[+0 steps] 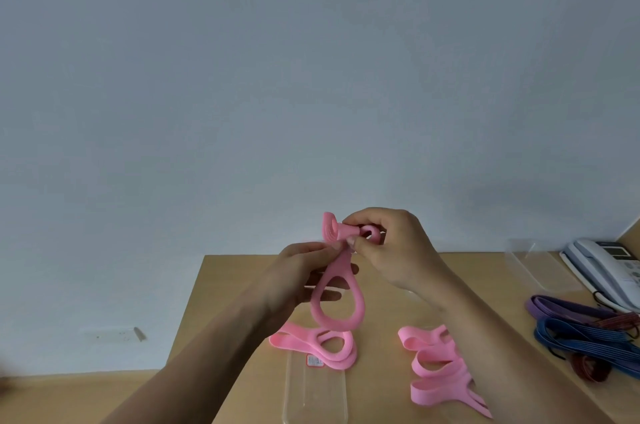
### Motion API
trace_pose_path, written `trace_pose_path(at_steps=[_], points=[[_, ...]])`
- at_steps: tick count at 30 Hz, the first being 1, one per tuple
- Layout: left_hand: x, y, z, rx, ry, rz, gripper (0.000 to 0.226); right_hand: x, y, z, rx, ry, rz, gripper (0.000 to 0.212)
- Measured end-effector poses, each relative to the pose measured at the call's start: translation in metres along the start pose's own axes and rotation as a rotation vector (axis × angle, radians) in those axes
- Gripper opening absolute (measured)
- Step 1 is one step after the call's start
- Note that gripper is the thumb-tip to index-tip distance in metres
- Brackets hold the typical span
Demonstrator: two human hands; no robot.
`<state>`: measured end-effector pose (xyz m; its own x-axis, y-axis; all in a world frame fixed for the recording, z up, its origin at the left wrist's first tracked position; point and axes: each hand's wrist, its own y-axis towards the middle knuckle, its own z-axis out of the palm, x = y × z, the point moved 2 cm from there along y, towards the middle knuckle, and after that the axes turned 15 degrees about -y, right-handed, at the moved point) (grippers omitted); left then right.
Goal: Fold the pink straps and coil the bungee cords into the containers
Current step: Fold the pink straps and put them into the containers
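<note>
Both forearms reach in from the bottom edge, meeting above a clear plastic container [313, 389]. The left hand [304, 274] pinches a pink strap [337, 306] just under its rolled top. The right hand [394, 247] has its fingers [360, 243] curled tight on that roll, and the strap's loop hangs free above the tabletop [235, 302]. This looks like folding the first strap; next, I judge, it needs compacting and lowering into the container. Two more pink strap piles [440, 368] lie loose nearby. Purple, blue and dark red bungee cords [581, 337] wait at the right near a second clear container [533, 264] and a telephone [602, 267]. A plain grey-blue wall [311, 77] stands behind.
</note>
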<state>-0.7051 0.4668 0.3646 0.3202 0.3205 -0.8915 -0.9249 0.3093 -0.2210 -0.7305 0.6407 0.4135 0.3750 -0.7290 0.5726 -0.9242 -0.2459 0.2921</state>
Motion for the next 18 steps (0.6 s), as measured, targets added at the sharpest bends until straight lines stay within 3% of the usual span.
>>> trace_pose_path(at_steps=[9,18], points=[[0.012,-0.004,-0.01,-0.008,-0.239,-0.125,0.085,0.001,-0.012,0.013,-0.162,-0.161,-0.097,0.02],[0.014,-0.002,-0.011,-0.039,-0.296,-0.095,0.066,0.005,-0.023,0.032,-0.325,-0.235,-0.292,0.021]])
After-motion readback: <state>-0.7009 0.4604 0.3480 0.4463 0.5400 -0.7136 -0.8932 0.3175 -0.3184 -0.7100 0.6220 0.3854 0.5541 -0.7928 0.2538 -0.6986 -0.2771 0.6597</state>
